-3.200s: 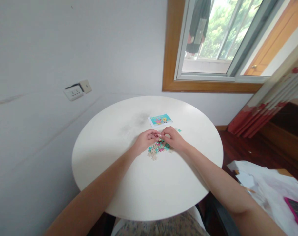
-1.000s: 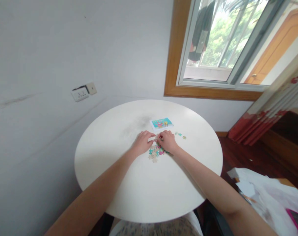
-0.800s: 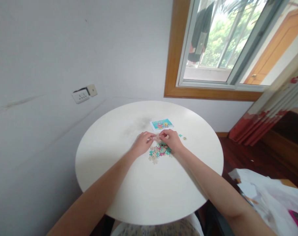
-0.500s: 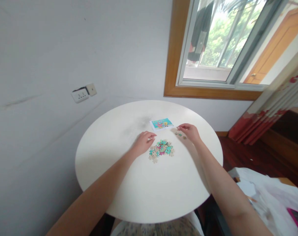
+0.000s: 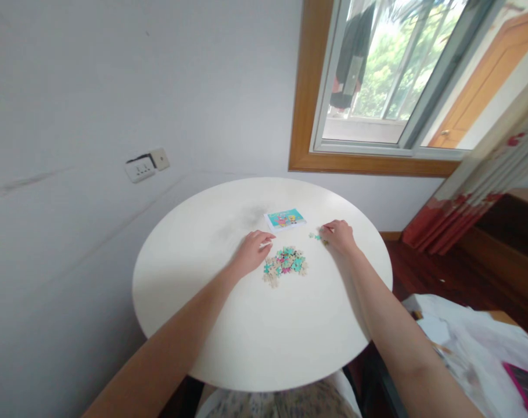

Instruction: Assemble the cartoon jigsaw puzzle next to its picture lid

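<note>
A loose pile of jigsaw puzzle pieces (image 5: 285, 265), teal, pink and bare tan, lies on the white round table (image 5: 255, 337). My left hand (image 5: 252, 253) rests at the pile's upper left, its fingers loosely bent, with a gap between thumb and fingers and nothing seen in it. To the right, my right hand (image 5: 338, 236) is pinched low above the table on a small puzzle piece, mostly hidden by the fingertips. Beside and partly under those fingers lie a few separate pieces (image 5: 318, 237). Behind the pile is a teal picture card (image 5: 285, 219) with cartoon figures.
A wall with a socket (image 5: 140, 169) stands behind and left of the table. A wood-framed window (image 5: 372, 164) and a red and cream curtain (image 5: 438, 223) are at the right. White plastic bags (image 5: 468, 342) lie at lower right, beside a pink-edged dark object (image 5: 525, 383).
My right hand has shifted slightly right, away from the card and closer over the separate pieces. The left hand stays beside the pile. The view has moved slightly.
</note>
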Action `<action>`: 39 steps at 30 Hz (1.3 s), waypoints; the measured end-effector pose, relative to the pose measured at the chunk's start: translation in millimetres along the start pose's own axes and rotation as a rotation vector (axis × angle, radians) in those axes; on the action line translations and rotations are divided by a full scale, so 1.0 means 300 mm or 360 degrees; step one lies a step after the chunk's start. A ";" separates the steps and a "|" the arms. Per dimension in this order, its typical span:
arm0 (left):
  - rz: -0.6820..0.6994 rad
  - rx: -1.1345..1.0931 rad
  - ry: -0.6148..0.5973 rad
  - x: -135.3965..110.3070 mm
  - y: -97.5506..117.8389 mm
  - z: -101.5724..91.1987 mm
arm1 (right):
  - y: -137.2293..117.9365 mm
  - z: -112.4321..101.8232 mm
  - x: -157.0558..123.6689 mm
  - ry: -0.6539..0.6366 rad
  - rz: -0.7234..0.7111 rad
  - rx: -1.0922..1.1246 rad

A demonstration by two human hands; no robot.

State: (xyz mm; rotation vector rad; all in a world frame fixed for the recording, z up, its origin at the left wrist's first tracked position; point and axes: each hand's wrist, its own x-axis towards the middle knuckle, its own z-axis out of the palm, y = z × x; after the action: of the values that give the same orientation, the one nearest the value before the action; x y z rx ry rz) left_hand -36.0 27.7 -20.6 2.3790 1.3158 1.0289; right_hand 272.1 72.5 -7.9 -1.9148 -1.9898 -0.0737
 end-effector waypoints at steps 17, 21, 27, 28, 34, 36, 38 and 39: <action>-0.0178 -0.0303 -0.0699 -0.003 0.002 -0.145 | -0.139 -0.022 -0.060 0.0204 -0.0421 0.0406; -0.0092 -0.0249 -0.0741 -0.007 -0.003 -0.150 | -0.282 -0.023 -0.142 0.0006 -0.0886 0.0668; -0.0041 -0.0198 -0.0738 -0.004 -0.011 -0.136 | -0.393 -0.005 -0.227 -0.0206 -0.1074 0.0544; -0.0047 -0.0200 -0.0737 -0.004 -0.010 -0.135 | -0.393 -0.003 -0.228 -0.0210 -0.1074 0.0541; -0.0046 -0.0223 -0.0732 -0.003 -0.002 -0.137 | -0.361 -0.024 -0.207 -0.0270 -0.1271 0.0782; -0.0049 -0.0213 -0.0733 -0.003 -0.003 -0.137 | -0.355 -0.037 -0.206 -0.0342 -0.1401 0.0843; -0.0047 -0.0214 -0.0737 -0.003 -0.005 -0.136 | -0.353 -0.045 -0.209 -0.0393 -0.1477 0.0840; -0.0043 -0.0220 -0.0740 -0.003 -0.007 -0.135 | -0.353 -0.046 -0.211 -0.0401 -0.1491 0.0826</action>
State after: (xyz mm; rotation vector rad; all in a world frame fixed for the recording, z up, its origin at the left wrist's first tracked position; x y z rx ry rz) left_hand -65.1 23.1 7.1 2.2978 1.0638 0.4921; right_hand 172.5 0.5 9.1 -0.6101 -2.5698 0.4113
